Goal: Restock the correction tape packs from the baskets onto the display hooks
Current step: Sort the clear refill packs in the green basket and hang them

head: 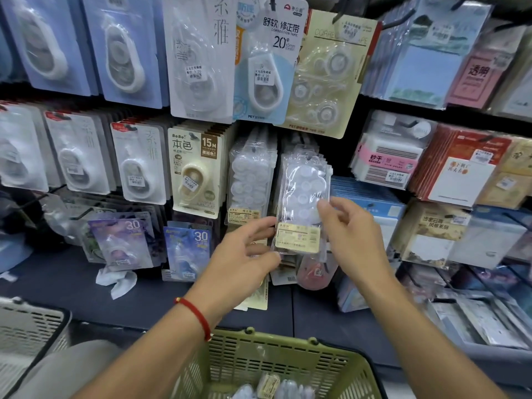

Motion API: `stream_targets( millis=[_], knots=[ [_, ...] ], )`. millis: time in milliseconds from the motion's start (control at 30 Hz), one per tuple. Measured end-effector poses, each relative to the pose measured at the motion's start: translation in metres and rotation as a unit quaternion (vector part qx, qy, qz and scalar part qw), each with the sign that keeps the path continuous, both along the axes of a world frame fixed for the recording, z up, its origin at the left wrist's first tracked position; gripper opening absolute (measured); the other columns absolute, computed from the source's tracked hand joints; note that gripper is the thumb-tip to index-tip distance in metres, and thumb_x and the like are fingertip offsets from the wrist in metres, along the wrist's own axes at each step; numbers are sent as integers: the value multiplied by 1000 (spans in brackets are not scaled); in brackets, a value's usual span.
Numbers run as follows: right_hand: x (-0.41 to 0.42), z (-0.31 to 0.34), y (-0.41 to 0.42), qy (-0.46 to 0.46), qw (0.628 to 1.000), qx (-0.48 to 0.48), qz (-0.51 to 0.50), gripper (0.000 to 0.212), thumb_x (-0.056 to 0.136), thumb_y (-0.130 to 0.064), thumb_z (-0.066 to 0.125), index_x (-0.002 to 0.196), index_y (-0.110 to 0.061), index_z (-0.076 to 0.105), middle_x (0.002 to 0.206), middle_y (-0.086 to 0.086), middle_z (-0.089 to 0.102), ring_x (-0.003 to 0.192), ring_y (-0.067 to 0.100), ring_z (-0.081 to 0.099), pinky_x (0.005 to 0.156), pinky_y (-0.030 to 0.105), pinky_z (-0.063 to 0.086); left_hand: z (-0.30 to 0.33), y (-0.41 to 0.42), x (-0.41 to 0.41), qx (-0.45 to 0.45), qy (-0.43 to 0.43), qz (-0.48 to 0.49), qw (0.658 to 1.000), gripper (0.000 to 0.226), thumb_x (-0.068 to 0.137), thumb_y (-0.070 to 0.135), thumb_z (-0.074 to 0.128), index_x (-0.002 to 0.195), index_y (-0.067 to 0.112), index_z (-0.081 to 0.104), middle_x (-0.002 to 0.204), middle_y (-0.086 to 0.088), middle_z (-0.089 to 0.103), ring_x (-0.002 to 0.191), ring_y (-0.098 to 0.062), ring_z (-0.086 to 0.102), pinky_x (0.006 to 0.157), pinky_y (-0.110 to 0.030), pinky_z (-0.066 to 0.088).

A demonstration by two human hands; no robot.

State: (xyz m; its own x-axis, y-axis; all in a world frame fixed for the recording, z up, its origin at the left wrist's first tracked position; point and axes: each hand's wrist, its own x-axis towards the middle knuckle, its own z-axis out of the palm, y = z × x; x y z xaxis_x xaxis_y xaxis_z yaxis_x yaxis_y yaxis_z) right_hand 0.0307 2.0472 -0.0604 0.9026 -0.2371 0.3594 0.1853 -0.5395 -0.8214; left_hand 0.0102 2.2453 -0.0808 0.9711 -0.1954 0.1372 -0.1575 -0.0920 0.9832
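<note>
Head view: a clear correction tape pack hangs upright, long axis vertical, at the front of a stack of like packs on a display hook at the middle row of the rack. Its top hole sits near the hook, though whether the hole is fully threaded cannot be told through the glare. A gold label crosses its lower end.

Both hands meet at that lower end. The right hand is the nearer one, its fingers curled and pinching the pack's right edge about halfway up. The left hand lies just left of and below the label, fingers loosely spread, its fingertips touching or almost touching the pack's left lower edge; it grips nothing that can be seen.

Since the pack rises straight above both hands, any coming move turns on pushing it back along the hook, away from the person, with the right hand steering.

Just left hangs a second stack of clear packs, and beyond it the "15M" pack. Below, at the frame's bottom edge, the green basket holds several more packs, so restocking appears far from finished. A grey basket sits at the lower left corner.
</note>
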Motion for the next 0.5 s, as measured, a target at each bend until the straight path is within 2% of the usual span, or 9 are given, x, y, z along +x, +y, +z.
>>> stream_targets(
  millis=[67,133,200,267,333,367,433,500],
  knots=[
    [0,-10,-6,-41,982,-177,-46,38,105,-39,59,138,-21,60,120,-8,63,108,11,63,93,33,51,-6,6,11,170,-92,52,980,62,91,6,67,147,31,54,146,8,59,132,-11,56,115,-33,45],
    [2,-20,-7,-97,957,-272,-22,41,104,-28,61,142,-15,58,138,1,58,126,21,56,103,43,49,-6,10,27,298,-206,89,928,66,89,6,64,151,23,50,155,2,51,145,-16,42,121,-27,29],
    [12,-25,-4,-118,926,-359,12,46,101,-19,66,145,-10,58,154,10,51,141,29,48,111,47,47,-4,12,48,385,-285,96,873,68,87,0,62,152,14,48,162,-8,39,153,-25,31,124,-32,24],
    [29,-27,4,-87,894,-438,31,59,99,-16,65,155,-12,48,170,13,30,155,31,32,117,48,40,-2,12,67,459,-320,88,824,73,87,-1,59,157,12,39,170,-12,22,158,-31,20,129,-41,25],
    [48,-32,14,-44,880,-472,29,71,97,-18,61,163,-18,33,177,6,2,162,25,10,116,46,39,-6,14,80,510,-332,76,790,80,89,0,57,162,13,27,174,-12,5,160,-31,8,129,-43,22],
    [58,-35,18,-29,880,-474,21,77,96,-17,61,165,-20,27,177,3,-6,163,23,3,113,45,41,-10,15,84,518,-336,73,783,84,88,0,56,164,12,23,174,-11,-2,161,-31,2,130,-43,19],
    [77,-40,23,-13,888,-460,8,84,93,-14,61,166,-21,21,176,-1,-12,163,21,0,108,47,45,-20,17,90,518,-346,69,780,92,86,2,57,166,10,14,174,-10,-13,162,-29,-8,132,-43,14],
    [94,-42,23,5,898,-439,7,88,92,-10,62,167,-19,18,176,-1,-14,163,22,-1,110,48,47,-29,18,93,519,-354,63,775,97,84,3,58,167,8,8,173,-11,-20,161,-29,-14,132,-44,12]
  ],
)
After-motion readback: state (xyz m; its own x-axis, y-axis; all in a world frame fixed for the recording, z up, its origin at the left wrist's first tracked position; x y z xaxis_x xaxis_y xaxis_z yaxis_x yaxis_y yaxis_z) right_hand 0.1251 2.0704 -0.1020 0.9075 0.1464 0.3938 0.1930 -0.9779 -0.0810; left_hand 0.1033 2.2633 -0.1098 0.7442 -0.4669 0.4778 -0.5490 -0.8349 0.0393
